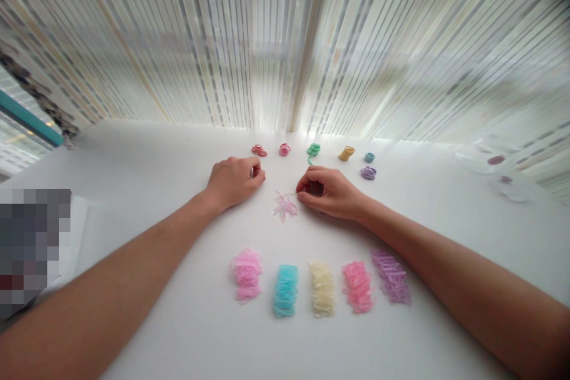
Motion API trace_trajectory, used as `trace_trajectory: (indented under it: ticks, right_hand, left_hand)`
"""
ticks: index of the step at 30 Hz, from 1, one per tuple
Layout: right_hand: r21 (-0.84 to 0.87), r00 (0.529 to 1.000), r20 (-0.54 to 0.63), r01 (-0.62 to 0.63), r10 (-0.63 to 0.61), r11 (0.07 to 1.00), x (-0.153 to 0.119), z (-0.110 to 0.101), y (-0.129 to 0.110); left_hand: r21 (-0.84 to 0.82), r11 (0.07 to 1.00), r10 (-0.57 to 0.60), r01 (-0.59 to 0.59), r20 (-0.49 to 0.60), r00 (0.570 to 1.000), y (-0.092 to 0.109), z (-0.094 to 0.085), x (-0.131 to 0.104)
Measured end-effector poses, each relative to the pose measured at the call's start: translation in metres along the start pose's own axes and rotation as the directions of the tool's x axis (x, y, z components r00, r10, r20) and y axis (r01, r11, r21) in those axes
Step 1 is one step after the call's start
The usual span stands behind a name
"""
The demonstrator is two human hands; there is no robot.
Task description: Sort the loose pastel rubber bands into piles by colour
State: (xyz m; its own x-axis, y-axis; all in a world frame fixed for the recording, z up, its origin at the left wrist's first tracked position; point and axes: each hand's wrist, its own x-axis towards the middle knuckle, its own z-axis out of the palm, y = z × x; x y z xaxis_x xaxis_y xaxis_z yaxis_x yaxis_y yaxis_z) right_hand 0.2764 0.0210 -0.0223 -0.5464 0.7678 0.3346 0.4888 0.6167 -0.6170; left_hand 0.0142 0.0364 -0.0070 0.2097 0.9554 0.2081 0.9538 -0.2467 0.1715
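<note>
A small pale pink bundle of short elastic-looking strands (285,208), splayed like a flower, lies on the white table between my hands. My right hand (329,191) is just to its right, thumb and index finger pinched on a thin pale strand that runs to the bundle. To the upper left of the bundle, my left hand (236,181) rests on the table with its fingers curled and thumb meeting index finger. Whatever its fingertips may hold is too small to make out. A green coil of cord (313,149) sits beyond my right hand, its loose end trailing toward the fingers.
Nearer me lie strand piles in pink (247,275), turquoise (285,290), cream (322,289), coral (357,287) and purple (392,276). At the back are red (259,151), rose (285,149), yellow (346,153), blue (369,157) and lilac (369,173) coils. A string curtain (285,41) hangs behind.
</note>
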Motion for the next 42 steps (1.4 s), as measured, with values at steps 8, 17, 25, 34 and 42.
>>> trace_trajectory:
  ticks: [8,17,25,34,42]
  right_hand:
    - [-0.018,0.999,0.034,0.025,-0.025,1.0,0.0005,0.0005,0.0032]
    - [0.005,1.0,-0.002,0.02,-0.02,1.0,-0.0003,0.0021,0.004]
    - [0.011,1.0,-0.023,-0.005,0.005,1.0,0.0002,0.0032,0.0032]
    - [-0.007,1.0,-0.008,0.012,-0.013,1.0,0.0,0.0021,0.0022]
    - [-0.026,0.999,-0.026,0.026,-0.027,0.999,-0.0003,0.0007,0.0]
  left_hand:
    - [-0.006,1.0,0.0,0.0,0.004,1.0,-0.0009,-0.0005,-0.0001]
    - [-0.006,1.0,-0.002,0.002,-0.002,1.0,-0.0002,-0.0006,0.0001]
    - [-0.003,1.0,0.001,-0.001,-0.002,1.0,-0.0012,0.0005,0.0003]
    - [0.0,1.0,-0.001,0.001,0.008,1.0,-0.0009,-0.0003,0.0006]
    - [0.004,1.0,-0.005,0.005,0.005,1.0,0.0005,-0.0016,0.0]
